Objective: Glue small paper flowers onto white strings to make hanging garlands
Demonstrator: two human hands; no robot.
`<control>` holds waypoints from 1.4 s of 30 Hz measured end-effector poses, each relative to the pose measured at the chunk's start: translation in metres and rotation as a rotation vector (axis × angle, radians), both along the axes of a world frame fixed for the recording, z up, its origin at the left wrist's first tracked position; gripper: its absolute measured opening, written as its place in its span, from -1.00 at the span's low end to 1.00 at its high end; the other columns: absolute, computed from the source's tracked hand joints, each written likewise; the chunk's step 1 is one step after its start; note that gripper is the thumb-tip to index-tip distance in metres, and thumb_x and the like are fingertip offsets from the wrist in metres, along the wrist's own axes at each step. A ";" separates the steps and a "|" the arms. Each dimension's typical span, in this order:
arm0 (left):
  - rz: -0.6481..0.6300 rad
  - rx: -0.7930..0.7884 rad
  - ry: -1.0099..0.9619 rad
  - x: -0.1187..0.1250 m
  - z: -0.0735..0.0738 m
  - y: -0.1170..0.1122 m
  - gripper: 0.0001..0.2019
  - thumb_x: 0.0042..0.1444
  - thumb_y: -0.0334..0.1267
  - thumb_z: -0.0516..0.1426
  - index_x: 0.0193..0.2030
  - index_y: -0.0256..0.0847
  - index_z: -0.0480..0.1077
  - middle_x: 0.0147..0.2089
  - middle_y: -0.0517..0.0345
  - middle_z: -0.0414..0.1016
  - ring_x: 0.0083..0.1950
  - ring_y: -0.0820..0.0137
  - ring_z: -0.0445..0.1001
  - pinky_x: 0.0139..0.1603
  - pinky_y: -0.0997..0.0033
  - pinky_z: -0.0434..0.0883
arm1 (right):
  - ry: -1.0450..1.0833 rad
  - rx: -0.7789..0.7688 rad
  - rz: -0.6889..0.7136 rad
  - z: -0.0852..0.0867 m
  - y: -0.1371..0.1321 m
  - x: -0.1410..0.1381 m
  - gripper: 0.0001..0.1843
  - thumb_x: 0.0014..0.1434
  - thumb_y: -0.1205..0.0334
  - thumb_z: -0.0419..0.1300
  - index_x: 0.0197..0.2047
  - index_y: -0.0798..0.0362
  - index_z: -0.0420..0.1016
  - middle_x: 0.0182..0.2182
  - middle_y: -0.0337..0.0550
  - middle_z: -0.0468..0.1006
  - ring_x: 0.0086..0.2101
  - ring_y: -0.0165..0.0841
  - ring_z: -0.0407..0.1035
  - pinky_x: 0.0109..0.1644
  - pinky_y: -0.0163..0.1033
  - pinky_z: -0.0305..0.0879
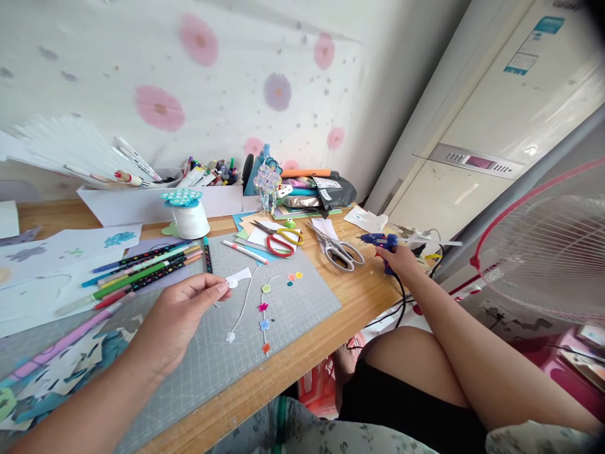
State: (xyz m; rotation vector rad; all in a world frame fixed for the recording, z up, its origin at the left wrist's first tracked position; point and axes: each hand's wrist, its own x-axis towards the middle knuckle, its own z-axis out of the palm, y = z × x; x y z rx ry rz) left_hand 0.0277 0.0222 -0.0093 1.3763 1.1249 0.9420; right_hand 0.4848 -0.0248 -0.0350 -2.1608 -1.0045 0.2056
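Observation:
My left hand (189, 309) is closed in a pinch above the grey cutting mat (302, 309), gripping a small white paper piece (239, 275). A tiny white flower shape shows at the fingertips. At the table's right edge my right hand (396, 257) is wrapped round a blue hot glue gun (379, 239), its nozzle pointing left. On the mat, a white string (244, 301) ends in a pale flower (230, 337). Beside it lies a strand bearing small coloured flowers, a blue flower (264, 325) among them. Several loose tiny flowers (291, 279) are to its right.
Silver scissors (341, 255) and red-and-yellow scissors (281, 242) lie behind the mat. Several markers (146, 271) and paper scraps (66, 372) spread at left. A white thread spool (191, 217) stands before a white organizer box (161, 205). A fan (548, 246) stands at right.

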 end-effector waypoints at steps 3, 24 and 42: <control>0.010 0.015 0.000 0.000 0.001 -0.001 -0.80 -0.11 -0.05 0.25 -0.43 -0.13 0.50 -0.39 0.22 0.49 -0.23 0.31 0.38 -0.14 0.36 0.24 | -0.110 -0.131 -0.017 0.009 -0.003 0.001 -0.65 -0.07 -0.07 0.25 -0.58 0.06 0.42 -0.66 -0.12 0.41 -0.56 -0.25 0.33 -0.46 -0.17 0.21; -0.015 0.020 -0.029 0.004 0.002 -0.005 -0.84 0.01 -0.18 0.18 -0.50 -0.19 0.44 -0.47 0.23 0.44 -0.33 0.38 0.37 -0.22 0.40 0.27 | -0.481 -0.015 1.485 0.032 0.060 -0.253 -0.77 0.13 0.46 0.19 -0.17 0.07 0.59 -0.20 -0.02 0.50 -0.20 -0.30 0.38 -0.11 -0.17 0.31; -0.001 -0.317 -0.229 0.007 -0.002 -0.007 -0.83 0.04 -0.18 0.20 -0.37 -0.20 0.32 -0.30 0.16 0.57 -0.30 0.33 0.58 -0.17 0.26 0.44 | -0.481 -0.021 1.509 0.063 0.045 -0.258 -0.88 0.26 0.39 0.03 -0.29 0.09 0.37 -0.39 -0.18 0.46 -0.39 -0.39 0.29 -0.31 -0.31 0.17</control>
